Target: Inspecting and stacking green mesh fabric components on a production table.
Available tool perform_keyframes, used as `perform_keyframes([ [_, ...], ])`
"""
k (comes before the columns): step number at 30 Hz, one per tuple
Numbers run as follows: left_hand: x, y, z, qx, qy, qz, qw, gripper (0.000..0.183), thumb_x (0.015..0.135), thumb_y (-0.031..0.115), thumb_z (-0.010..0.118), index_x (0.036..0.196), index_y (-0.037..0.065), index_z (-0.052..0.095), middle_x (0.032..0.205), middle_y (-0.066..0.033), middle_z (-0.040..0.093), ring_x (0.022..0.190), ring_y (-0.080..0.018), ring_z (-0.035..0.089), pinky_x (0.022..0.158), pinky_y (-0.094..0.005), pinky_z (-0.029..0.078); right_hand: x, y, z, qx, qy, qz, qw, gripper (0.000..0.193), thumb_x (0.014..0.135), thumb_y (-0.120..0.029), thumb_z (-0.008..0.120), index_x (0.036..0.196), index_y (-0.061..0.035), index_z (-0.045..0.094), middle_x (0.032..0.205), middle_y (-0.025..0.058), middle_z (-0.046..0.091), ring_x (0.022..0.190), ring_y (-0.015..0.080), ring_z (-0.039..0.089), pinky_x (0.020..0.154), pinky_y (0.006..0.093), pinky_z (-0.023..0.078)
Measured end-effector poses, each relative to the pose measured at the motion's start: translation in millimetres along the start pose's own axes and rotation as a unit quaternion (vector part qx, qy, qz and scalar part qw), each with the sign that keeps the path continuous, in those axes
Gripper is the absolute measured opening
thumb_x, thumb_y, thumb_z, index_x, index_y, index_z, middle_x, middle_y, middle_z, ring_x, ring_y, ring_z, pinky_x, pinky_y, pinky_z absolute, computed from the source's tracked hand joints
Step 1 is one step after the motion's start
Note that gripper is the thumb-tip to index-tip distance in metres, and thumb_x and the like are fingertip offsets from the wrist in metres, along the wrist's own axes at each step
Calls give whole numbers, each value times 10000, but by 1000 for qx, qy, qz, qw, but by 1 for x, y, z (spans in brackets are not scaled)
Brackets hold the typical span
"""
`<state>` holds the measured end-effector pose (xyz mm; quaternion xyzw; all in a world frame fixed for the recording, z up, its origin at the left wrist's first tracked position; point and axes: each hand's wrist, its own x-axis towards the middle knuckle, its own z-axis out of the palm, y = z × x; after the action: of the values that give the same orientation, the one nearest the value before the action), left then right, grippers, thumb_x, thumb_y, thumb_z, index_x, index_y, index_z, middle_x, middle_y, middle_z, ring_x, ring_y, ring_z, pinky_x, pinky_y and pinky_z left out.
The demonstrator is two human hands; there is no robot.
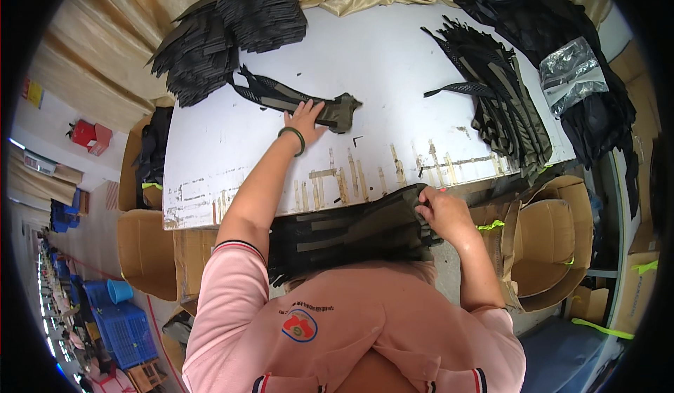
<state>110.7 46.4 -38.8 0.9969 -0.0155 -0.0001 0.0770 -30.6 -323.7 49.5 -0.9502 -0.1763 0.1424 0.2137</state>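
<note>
My left hand (pixel 304 125) lies with fingers spread on a dark strap piece (pixel 281 97) on the white table. The piece has black mesh, an olive-grey band and a broader olive end at its right, and it looks like a shoulder strap. Over my lap, against the table's front edge, rests a bundle of similar black and olive fabric pieces (pixel 351 226). My right hand (pixel 442 212) pinches the right end of this bundle, its fingers closed; how many layers they hold cannot be made out.
Stacked black pieces (pixel 261 14) fill the table's far left. A pile of olive and black straps (pixel 502 91) lies at the right, beside black fabric (pixel 519 7) and a clear plastic bag (pixel 572 76). Cardboard boxes (pixel 146 252) flank the worn white table (pixel 393 63).
</note>
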Motion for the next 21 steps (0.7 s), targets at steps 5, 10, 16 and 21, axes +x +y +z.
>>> perform_keyframes([
  [5, -25, 47, -1, 76, 7, 3, 997, 564, 811, 426, 648, 1323, 220, 537, 1266, -94, 531, 1141, -308, 491, 907, -451, 399, 1, 11, -6, 81, 15, 18, 996, 198, 835, -211, 669, 916, -52, 583, 835, 155, 653, 789, 362, 626, 686, 430, 484],
  [10, -58, 77, 1, 63, -4, 17, 998, 527, 844, 411, 624, 1318, 201, 528, 1114, -80, 555, 1084, -284, 509, 845, -437, 404, 25, 10, -10, 139, 162, -20, 977, 190, 815, -168, 693, 851, -16, 586, 779, 180, 636, 719, 365, 615, 630, 419, 480],
  [16, -95, 99, -15, -4, 208, 162, 965, 458, 762, 164, 628, 1216, 112, 589, 1075, -56, 550, 903, -243, 553, 728, -404, 388, 58, 5, 6, 412, 150, 22, 898, 300, 881, -207, 662, 1101, -47, 536, 752, 67, 599, 637, 174, 600, 596, 313, 491],
  [21, -142, 120, -18, -48, 190, 231, 953, 539, 722, 156, 683, 1241, 82, 555, 1219, -82, 524, 1087, -260, 515, 826, -468, 396, 61, -12, 2, 581, -10, 84, 810, 391, 892, -87, 636, 1229, -69, 438, 794, 13, 569, 733, 84, 556, 622, 213, 470],
])
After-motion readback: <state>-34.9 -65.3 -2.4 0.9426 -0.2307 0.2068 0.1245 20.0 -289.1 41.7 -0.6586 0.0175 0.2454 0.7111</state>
